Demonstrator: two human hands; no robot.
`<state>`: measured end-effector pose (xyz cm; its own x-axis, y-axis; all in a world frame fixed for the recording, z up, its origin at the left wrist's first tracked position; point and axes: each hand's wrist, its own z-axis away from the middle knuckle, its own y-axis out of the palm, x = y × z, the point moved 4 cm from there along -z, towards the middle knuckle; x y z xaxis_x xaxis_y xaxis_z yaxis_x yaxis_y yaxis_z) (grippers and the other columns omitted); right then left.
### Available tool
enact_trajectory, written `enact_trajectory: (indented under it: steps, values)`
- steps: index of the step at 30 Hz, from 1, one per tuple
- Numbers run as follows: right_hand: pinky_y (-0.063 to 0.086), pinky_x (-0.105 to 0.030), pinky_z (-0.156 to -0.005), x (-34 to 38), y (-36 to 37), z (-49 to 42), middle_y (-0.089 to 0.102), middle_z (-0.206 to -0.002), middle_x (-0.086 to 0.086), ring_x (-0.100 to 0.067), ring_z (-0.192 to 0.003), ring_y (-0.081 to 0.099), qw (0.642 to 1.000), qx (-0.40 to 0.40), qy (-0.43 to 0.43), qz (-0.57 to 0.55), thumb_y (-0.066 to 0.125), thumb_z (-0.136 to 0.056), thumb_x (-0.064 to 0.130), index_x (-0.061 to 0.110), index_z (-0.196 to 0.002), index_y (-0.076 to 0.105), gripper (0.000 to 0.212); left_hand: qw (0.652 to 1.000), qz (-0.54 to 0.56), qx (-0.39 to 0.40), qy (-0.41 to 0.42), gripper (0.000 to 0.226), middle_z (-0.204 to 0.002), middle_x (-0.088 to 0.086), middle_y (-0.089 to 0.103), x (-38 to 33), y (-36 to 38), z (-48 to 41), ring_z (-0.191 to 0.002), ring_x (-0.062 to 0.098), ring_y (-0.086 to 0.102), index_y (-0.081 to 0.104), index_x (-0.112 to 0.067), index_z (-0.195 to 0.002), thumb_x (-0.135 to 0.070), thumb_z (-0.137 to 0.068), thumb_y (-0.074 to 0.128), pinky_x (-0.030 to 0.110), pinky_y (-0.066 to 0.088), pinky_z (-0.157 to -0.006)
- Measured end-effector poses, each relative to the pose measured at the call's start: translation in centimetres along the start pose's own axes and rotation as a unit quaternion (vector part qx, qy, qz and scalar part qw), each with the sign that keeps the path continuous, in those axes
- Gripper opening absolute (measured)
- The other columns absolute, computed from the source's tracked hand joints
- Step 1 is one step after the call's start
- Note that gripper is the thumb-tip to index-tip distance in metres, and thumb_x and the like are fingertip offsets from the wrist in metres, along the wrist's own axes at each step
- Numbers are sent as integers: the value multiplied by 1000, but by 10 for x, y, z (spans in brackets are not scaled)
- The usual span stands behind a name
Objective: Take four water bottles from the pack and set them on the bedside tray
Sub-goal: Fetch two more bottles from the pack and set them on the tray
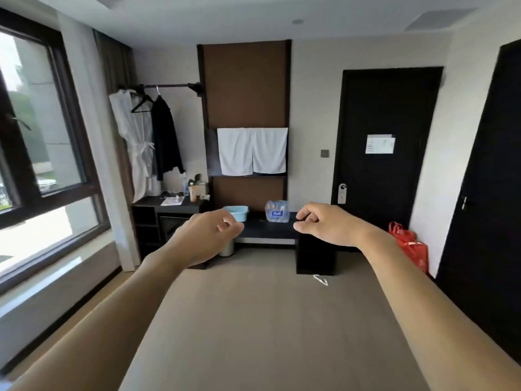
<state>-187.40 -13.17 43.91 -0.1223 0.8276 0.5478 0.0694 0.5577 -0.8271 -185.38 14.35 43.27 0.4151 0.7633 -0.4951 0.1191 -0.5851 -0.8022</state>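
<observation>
A shrink-wrapped pack of water bottles (277, 211) with a blue label stands on a low dark bench (267, 230) against the far wall. Both my arms are stretched out in front of me, well short of the pack. My left hand (208, 235) hangs to the left of the pack with its fingers loosely curled and nothing in it. My right hand (321, 224) hangs to the right of the pack, fingers curled the same way, also holding nothing. No bedside tray is in view.
A light blue basin (236, 213) sits on the bench left of the pack. A dark desk (169, 206) with small items stands at left below hanging clothes. A red bag (408, 246) lies by the black door (386, 148). Carpeted floor (267, 320) stretches between me and the bench.
</observation>
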Motion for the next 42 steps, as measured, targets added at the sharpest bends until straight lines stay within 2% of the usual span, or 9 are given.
enact_trajectory:
  steps: [4,8,10,12,18,23,27,33,42]
  values:
    - [47,-28,-87,-46,1,-94,67,-109,6,-12,-102,65,1000,-7,18,15,64,-98,48,27,-123,65,33,999,-17,28,10,40,-96,-19,71,34,53,-110,-93,12,67,68,-39,-96,-69,-86,43,41,55,-87]
    - [52,-30,-89,-79,22,-205,67,-109,7,-12,-102,65,999,-17,36,35,59,-97,57,28,-116,67,36,996,-68,31,51,23,-104,-12,70,86,95,-228,-100,24,64,58,-36,-94,-52,-102,44,45,53,-87]
    - [51,-29,-85,-89,30,-267,67,-110,6,-10,-100,64,998,-29,42,39,56,-99,59,27,-116,68,38,998,-38,26,45,40,-97,-14,69,114,108,-289,-93,20,64,63,-32,-88,-64,-96,40,39,52,-80]
    - [49,-28,-82,-93,33,-332,67,-113,5,-11,-100,64,998,-34,46,41,54,-100,58,25,-118,67,39,998,-34,32,50,46,-93,-16,68,140,115,-352,-89,17,64,65,-33,-87,-69,-95,38,34,48,-72]
    - [54,-40,-100,-112,12,-516,69,-122,4,-16,-110,66,994,-90,56,37,55,-100,55,27,-128,63,41,997,-21,50,50,42,-90,-20,64,203,133,-547,-89,15,64,66,-36,-90,-69,-95,39,32,43,-67]
    - [55,-40,-97,-173,10,-652,69,-121,4,-15,-107,67,990,-119,69,21,55,-100,53,27,-133,61,42,996,10,59,59,51,-88,-22,67,232,189,-694,-85,5,65,67,-39,-91,-77,-79,36,30,49,-69]
    - [52,-31,-86,-248,20,-767,67,-117,6,-11,-103,66,990,-118,74,8,57,-100,51,28,-133,60,41,996,8,63,63,37,-86,-23,70,264,252,-812,-82,-1,64,65,-42,-87,-70,-78,43,27,46,-65]
    - [53,-31,-84,-340,-5,-969,65,-114,5,-11,-98,64,990,-123,57,-28,58,-101,43,24,-132,60,37,996,36,72,39,32,-90,-19,71,289,321,-1017,-87,6,67,68,-40,-92,-61,-77,49,38,58,-83]
    - [56,-34,-90,-444,-6,-1237,62,-102,14,-11,-99,67,992,-110,38,-57,58,-100,46,29,-128,62,33,992,86,90,22,40,-92,-16,71,326,427,-1273,-89,6,67,70,-39,-96,-62,-73,46,39,58,-87]
